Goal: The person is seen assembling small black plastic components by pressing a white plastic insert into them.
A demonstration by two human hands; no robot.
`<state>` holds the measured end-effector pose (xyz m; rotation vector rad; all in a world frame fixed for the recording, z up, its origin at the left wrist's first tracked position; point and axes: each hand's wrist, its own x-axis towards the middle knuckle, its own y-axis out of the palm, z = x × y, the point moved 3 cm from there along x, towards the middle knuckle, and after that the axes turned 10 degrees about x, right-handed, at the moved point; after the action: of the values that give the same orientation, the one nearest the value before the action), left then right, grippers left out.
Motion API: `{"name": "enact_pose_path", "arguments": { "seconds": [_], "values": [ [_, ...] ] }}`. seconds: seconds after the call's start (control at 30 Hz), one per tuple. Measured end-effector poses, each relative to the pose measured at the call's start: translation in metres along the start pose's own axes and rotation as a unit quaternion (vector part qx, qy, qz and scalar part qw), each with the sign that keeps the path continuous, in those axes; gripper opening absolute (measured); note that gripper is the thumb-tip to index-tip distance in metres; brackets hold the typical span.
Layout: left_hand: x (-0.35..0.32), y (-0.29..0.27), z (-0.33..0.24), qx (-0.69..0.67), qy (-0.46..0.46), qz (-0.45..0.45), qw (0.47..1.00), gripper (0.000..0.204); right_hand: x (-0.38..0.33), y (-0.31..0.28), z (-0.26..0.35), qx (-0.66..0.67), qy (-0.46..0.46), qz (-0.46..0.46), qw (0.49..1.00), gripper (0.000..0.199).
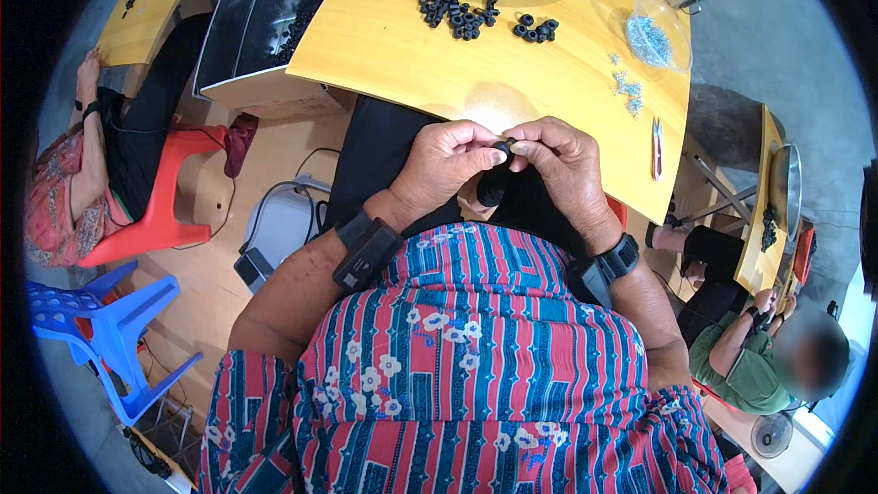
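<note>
Two hands, black piece, seemingly labelled wristband

Workshop: yellow worktable, heaped black parts, seated co-worker.

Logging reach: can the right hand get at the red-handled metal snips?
Probably yes: nothing visible blocks the right hand from the snips, though that hand is busy at a small black part.

A small black part is pinched by the left hand and right hand near the yellow counter.
</note>
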<state>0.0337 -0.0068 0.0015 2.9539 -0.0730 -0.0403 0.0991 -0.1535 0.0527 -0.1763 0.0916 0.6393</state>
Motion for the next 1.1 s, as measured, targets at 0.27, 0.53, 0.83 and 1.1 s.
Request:
{"name": "enact_pose_path", "arguments": {
  "seconds": [0.27,0.53,0.83,1.1],
  "values": [
    [0.0,0.002,-0.002,-0.051,0.002,0.011,0.999,0.017,-0.002,0.002,-0.006,0.062,-0.039,-0.013,0.997,0.012],
    [-0.002,-0.001,0.003,-0.01,-0.018,0.006,1.0,0.02,-0.006,0.007,-0.007,0.034,-0.083,-0.046,0.995,0.015],
    [-0.002,-0.002,0.003,0.029,-0.028,-0.013,0.999,0.018,-0.011,0.013,-0.001,-0.077,-0.105,-0.063,0.989,0.016],
    [-0.004,0.001,-0.001,-0.01,-0.02,-0.019,1.0,0.017,-0.009,0.008,-0.005,0.066,-0.042,-0.043,0.996,0.015]
  ]
}}
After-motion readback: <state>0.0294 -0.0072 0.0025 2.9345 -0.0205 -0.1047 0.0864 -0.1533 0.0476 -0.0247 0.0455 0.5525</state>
